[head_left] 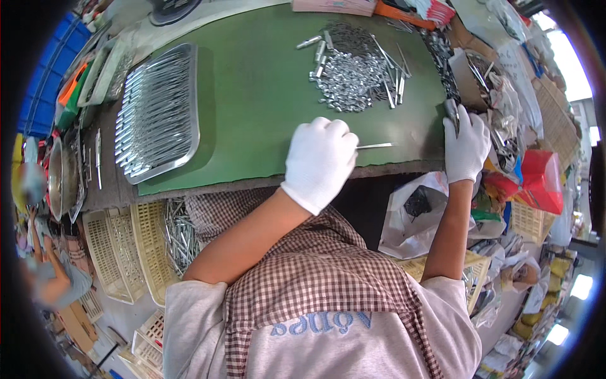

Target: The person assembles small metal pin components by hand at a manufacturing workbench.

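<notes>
My left hand (321, 163), in a white glove, is closed in a fist over the green work mat (252, 95). From its right side sticks out a slim metal tool (376, 146), its thin end pointing right; the rest is hidden in the fist. My right hand (468, 146), also gloved in white, is at the table's right edge, its fingers round a short metal cylinder (451, 110). Beyond my left hand lies a heap of small shiny metal parts (345, 79). Several slim metal tools (400, 79) lie to the right of the heap.
A metal tray (193, 120) of slim metal tools in rows stands on the left. Dark thin parts (355, 39) lie behind the heap. An open cardboard box (468, 79) stands at the right. Below the table are cream plastic baskets (148, 246) and a white bag (404, 218).
</notes>
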{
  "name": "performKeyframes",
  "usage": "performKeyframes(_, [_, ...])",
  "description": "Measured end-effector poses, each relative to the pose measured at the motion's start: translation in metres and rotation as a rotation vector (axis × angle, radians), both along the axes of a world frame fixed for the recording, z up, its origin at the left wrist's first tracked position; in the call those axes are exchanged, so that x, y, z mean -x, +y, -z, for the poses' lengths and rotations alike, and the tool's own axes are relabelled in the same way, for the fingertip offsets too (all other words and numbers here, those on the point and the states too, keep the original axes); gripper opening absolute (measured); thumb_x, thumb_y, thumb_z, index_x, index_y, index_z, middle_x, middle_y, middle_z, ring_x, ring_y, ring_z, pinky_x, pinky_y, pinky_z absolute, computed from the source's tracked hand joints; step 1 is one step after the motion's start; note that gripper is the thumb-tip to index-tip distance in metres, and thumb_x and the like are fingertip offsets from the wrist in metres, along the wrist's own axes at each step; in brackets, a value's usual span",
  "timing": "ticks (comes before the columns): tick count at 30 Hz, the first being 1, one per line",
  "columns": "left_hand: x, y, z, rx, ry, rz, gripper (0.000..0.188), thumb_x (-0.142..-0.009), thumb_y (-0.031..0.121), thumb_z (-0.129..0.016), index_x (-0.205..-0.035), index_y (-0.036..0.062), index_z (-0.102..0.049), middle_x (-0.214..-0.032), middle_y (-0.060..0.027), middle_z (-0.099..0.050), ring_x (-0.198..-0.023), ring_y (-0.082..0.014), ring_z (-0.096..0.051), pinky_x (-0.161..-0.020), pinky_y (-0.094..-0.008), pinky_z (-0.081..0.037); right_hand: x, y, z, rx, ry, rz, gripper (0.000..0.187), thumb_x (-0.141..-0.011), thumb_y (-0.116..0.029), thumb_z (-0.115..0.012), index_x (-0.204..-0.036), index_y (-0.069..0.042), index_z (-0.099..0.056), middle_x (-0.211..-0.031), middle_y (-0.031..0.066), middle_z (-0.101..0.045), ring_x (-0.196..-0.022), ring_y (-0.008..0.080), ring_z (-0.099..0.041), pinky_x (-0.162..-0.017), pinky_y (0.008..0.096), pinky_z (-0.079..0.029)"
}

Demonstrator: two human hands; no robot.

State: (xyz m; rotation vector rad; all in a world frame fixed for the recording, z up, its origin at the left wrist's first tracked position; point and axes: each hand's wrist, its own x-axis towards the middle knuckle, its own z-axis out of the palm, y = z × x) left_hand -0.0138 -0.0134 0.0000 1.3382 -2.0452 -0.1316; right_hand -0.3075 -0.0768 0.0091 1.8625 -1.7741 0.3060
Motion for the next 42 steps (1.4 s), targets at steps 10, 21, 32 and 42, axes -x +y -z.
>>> performKeyframes(10, [-0.144,0.004,-0.049,0.122,-0.378,-0.173,0.008,-0.083,0.016,-0.066,-0.089,0.0101,-0.066,-0.093,-0.0087,-0.065,-0.091,-0.0278,-0.064,-0.079,-0.0408,-0.051,-0.022,-0.119,0.029,-0.333,-0.394,-0.357,0.021,-0.092,-0.024,-0.065,-0.099,-0.004,-0.065,-0.097,0.0188,-0.065,-0.094,0.0395,-0.062,-0.082,0.0461,-0.049])
performKeyframes(21, [-0.334,-0.025,-0.071,-0.284,-0.315,-0.427,0.02,-0.091,0.018,-0.061,-0.103,0.0048,-0.07,-0.105,-0.0115,-0.069,-0.101,-0.0303,-0.065,-0.091,-0.035,-0.05,-0.03,-0.117,0.018,-0.272,-0.475,-0.252,0.025,-0.099,-0.026,-0.056,-0.102,-0.002,-0.062,-0.094,0.0209,-0.067,-0.09,0.0441,-0.063,-0.08,0.0477,-0.049])
performKeyframes(32, [-0.191,-0.077,-0.074,0.067,-0.434,0.022,0.02,-0.093,0.017,-0.058,-0.106,0.0106,-0.071,-0.105,-0.0087,-0.068,-0.102,-0.0306,-0.063,-0.09,-0.0403,-0.052,-0.085,0.026,-0.051,-0.507,-0.645,-0.612,0.009,-0.079,-0.002,-0.068,-0.088,-0.003,-0.068,-0.079,0.0121,-0.062,-0.071,0.0261,-0.062,-0.068,0.0353,-0.049])
performKeyframes(42, [-0.071,-0.18,-0.002,-0.258,-0.343,-0.245,0.029,-0.094,0.023,-0.055,-0.119,0.016,-0.068,-0.112,-0.0153,-0.068,-0.107,-0.0355,-0.064,-0.093,-0.0456,-0.051,-0.091,0.073,-0.021,-0.392,-0.719,-0.572,0.015,-0.082,-0.007,-0.07,-0.096,-0.006,-0.072,-0.087,0.013,-0.064,-0.086,0.0346,-0.062,-0.078,0.0425,-0.05])
